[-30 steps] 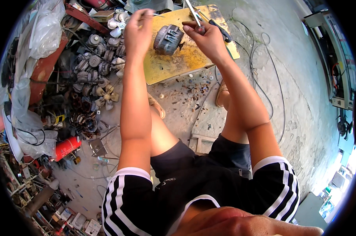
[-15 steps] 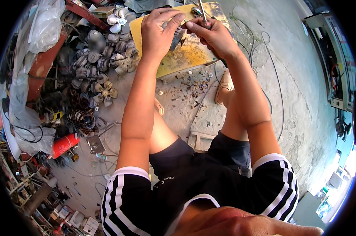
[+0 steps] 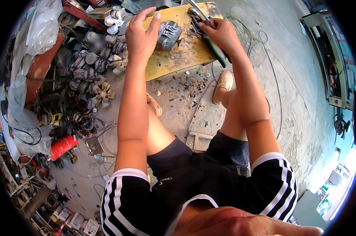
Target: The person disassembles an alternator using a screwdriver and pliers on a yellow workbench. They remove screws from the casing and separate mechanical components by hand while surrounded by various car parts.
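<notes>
A small grey motor-like part [image 3: 169,35] with finned metal sides sits on the worn yellow board [image 3: 162,67] in front of me. My left hand [image 3: 141,37] hovers at its left side, fingers and thumb apart and holding nothing. In my right hand [image 3: 222,34], over the board's right side, is a screwdriver [image 3: 201,10]; its shaft points up and to the left, and my fingers hide its handle. Green-handled pliers [image 3: 214,50] lie beneath that hand, their handles sticking out past the board's near edge. Small dark bits are scattered around the grey part.
Fan motors [image 3: 83,65] and loose fan blades [image 3: 103,94] are heaped on the left, near a red cylinder [image 3: 64,147]. Cables [image 3: 278,82] trail over the concrete floor on the right. Debris [image 3: 195,88] lies between my feet.
My left hand has let go of the grey part and drawn left, uncovering it. My right hand has moved slightly right, and the screwdriver now leans further left. The pliers are more visible.
</notes>
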A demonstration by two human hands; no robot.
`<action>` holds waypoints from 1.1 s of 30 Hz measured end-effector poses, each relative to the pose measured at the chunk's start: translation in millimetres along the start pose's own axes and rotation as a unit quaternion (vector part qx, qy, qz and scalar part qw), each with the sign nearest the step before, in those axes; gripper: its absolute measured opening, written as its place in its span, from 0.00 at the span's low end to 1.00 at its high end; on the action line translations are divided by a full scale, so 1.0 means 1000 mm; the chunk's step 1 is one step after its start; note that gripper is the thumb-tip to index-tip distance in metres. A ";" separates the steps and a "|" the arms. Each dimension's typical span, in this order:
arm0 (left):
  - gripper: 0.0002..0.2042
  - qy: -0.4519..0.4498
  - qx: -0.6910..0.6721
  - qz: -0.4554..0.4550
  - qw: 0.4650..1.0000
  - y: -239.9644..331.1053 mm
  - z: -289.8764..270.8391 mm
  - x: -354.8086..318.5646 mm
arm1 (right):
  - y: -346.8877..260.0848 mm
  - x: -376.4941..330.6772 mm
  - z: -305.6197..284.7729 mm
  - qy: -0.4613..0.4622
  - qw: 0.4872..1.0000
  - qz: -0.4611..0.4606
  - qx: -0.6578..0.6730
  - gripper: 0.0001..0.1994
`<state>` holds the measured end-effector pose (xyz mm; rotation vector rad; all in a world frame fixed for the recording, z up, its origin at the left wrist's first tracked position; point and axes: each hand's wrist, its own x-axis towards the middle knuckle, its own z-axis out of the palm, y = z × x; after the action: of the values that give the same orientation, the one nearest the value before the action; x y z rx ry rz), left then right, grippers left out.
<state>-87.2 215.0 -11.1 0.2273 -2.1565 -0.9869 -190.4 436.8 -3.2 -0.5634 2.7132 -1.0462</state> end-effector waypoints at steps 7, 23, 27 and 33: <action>0.18 -0.058 0.015 -0.050 0.997 0.000 -0.008 0.000 | 0.051 0.015 -0.024 0.076 0.986 0.001 0.151 0.22; 0.18 -0.073 0.050 -0.064 0.994 -0.006 -0.020 -0.003 | 0.030 -0.022 -0.023 0.090 0.989 -0.053 -0.103 0.15; 0.18 -0.079 0.055 -0.066 0.993 -0.002 -0.016 -0.002 | 0.063 0.011 -0.016 0.147 0.981 -0.052 -0.116 0.16; 0.19 -0.079 0.071 -0.049 0.993 -0.005 -0.018 -0.007 | 0.059 0.038 -0.005 0.069 0.992 0.018 -0.101 0.22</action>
<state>-70.3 204.1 -10.5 0.3359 -2.3837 -0.9332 -243.7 464.4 -40.2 -0.4860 2.9605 -0.8353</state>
